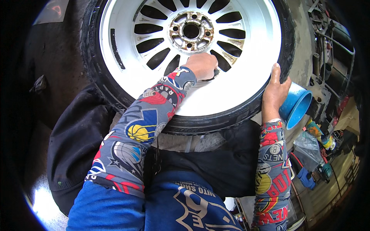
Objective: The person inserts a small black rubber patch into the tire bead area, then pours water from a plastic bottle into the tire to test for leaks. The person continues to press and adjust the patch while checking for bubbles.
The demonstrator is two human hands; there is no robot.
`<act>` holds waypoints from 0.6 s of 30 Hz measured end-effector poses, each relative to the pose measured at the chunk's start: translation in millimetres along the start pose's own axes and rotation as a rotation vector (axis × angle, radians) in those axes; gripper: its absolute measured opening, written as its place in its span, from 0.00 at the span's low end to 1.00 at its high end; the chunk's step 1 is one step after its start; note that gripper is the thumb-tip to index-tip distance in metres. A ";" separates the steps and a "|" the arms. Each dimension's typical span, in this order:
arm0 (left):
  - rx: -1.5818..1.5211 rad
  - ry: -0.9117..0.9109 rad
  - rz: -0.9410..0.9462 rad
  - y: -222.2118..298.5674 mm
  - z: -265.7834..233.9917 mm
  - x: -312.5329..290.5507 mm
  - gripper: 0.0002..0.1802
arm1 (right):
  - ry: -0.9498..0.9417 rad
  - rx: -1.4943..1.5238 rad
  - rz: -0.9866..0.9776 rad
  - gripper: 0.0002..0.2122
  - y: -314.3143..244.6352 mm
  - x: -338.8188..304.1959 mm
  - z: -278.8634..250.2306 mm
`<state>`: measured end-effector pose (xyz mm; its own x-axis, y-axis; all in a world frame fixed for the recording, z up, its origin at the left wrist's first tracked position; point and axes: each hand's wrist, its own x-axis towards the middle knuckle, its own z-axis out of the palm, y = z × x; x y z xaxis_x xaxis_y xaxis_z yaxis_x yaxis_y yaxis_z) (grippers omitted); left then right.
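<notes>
A car wheel with a silver multi-spoke rim (262, 46) and a black tyre (216, 123) is tilted up in front of me, its inner side facing me. Rust marks the hub (191, 30) around the centre hole. My left hand (202, 67) is closed in a fist inside the rim, just below the hub. A dark edge of something shows under its fingers, too hidden to name. My right hand (274, 94) grips the tyre at its right side, thumb lying up along the sidewall.
A blue bucket-like container (298, 106) lies beside my right hand. Further right are a metal rack (333, 50), a clear plastic bag (308, 148) and assorted clutter. My dark-trousered legs (77, 142) flank the wheel's lower edge. A small crumpled scrap (38, 84) is on the floor at left.
</notes>
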<state>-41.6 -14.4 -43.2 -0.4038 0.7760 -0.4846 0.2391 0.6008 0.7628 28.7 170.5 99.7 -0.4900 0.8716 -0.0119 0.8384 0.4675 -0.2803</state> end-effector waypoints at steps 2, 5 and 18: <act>-0.116 0.128 -0.051 2.2 3.0 -0.5 0.10 | 0.045 -0.054 -0.014 0.44 -0.6 0.4 2.5; -0.083 0.278 0.021 7.7 10.3 1.5 0.08 | 0.061 -0.050 -0.032 0.43 0.1 -0.2 2.7; -0.271 0.163 0.080 -5.1 12.2 -3.3 0.08 | 0.062 -0.108 -0.017 0.46 4.9 2.8 5.0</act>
<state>-30.7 -17.7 -50.7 -0.5343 0.7647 -0.3603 0.0407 0.4491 0.8926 30.2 174.5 93.5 -0.4912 0.8695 0.0525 0.8528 0.4923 -0.1745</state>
